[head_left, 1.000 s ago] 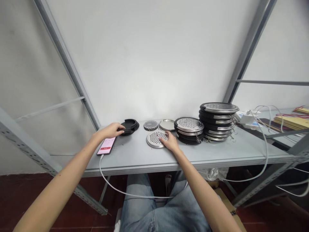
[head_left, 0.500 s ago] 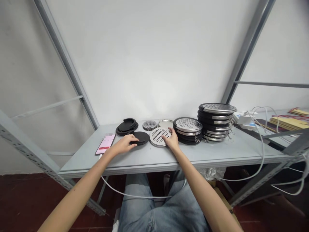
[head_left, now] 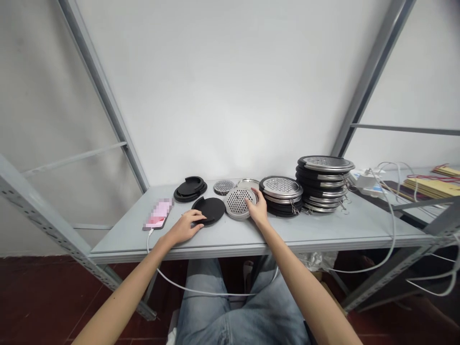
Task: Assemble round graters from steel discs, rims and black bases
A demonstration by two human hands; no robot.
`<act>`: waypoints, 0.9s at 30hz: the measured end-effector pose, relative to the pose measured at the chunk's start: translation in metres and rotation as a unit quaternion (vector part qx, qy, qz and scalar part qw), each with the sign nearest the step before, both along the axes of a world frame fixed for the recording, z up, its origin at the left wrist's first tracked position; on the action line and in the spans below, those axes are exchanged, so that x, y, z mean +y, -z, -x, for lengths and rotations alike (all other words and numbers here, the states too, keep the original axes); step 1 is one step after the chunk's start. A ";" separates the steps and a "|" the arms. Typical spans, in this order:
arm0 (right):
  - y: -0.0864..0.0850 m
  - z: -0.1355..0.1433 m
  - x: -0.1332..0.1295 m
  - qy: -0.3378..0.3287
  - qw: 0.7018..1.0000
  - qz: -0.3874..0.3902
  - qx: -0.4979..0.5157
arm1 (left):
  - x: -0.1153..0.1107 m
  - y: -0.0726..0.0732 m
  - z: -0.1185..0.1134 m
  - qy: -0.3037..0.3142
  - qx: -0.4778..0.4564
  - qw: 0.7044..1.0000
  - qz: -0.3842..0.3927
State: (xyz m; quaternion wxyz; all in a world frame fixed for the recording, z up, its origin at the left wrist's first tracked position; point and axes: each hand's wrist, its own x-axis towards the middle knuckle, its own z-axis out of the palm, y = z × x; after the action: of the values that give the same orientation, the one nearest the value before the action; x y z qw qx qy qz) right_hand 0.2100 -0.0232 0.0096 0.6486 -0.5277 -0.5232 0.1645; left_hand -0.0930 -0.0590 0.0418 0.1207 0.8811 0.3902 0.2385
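My left hand (head_left: 189, 224) rests on the near left edge of a black round holder (head_left: 213, 209), fingers on top and thumb at its front edge. The holder lies on the table with a raised rim along its left side. Just to its right, my right hand (head_left: 257, 207) grips a silver perforated disc (head_left: 237, 203) by its right edge, thumb on top and fingers around the far side. The disc is slightly tilted, and a metal rim shows beneath it. Behind it lies a shallow metal ring tray (head_left: 247, 182), partly hidden, beside a small pile of perforated discs (head_left: 224, 186).
Black holders (head_left: 189, 188) are stacked at the back left, near a phone (head_left: 158, 214) on a white cable. To the right stand a shorter stack (head_left: 281, 195) and a taller stack (head_left: 323, 182) of black-and-silver discs with small chains. Yellow boards (head_left: 431, 186) lie far right.
The perforated disc has tilted up a little in my right hand. My left hand has shifted slightly down on the black holder, which now shows more of its face and rim.
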 end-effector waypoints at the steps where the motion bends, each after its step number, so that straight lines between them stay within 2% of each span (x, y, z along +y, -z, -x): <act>1: 0.000 0.000 0.001 -0.002 1.000 -0.001 0.006 | 0.000 0.002 0.006 -0.008 -0.008 1.000 -0.005; 6: -0.002 0.001 0.001 -0.040 0.994 -0.077 0.066 | -0.002 0.009 0.026 -0.004 -0.042 0.999 -0.004; 9: -0.007 0.006 -0.005 -0.058 0.989 -0.113 0.068 | -0.002 0.011 0.027 -0.004 -0.044 0.999 -0.004; 12: -0.011 0.010 -0.010 -0.047 0.989 -0.124 0.062 | 0.004 0.015 0.024 -0.003 -0.042 0.999 -0.020; 19: -0.008 0.013 -0.015 -0.011 0.977 -0.201 -0.064 | 0.013 0.013 0.018 -0.025 0.031 0.996 -0.075; 23: -0.007 0.011 -0.012 -0.029 0.986 -0.162 0.004 | 0.012 0.010 0.009 -0.045 0.055 0.994 -0.079; 27: -0.007 0.010 -0.008 -0.121 0.988 -0.077 0.061 | 0.018 0.012 -0.005 -0.041 0.047 0.996 -0.063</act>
State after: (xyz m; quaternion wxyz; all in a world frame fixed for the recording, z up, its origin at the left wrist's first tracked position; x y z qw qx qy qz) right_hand 0.2002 -0.0310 0.0165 0.6933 -0.3982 -0.5538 0.2325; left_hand -0.0880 -0.0410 0.0296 0.0360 0.8804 0.4155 0.2257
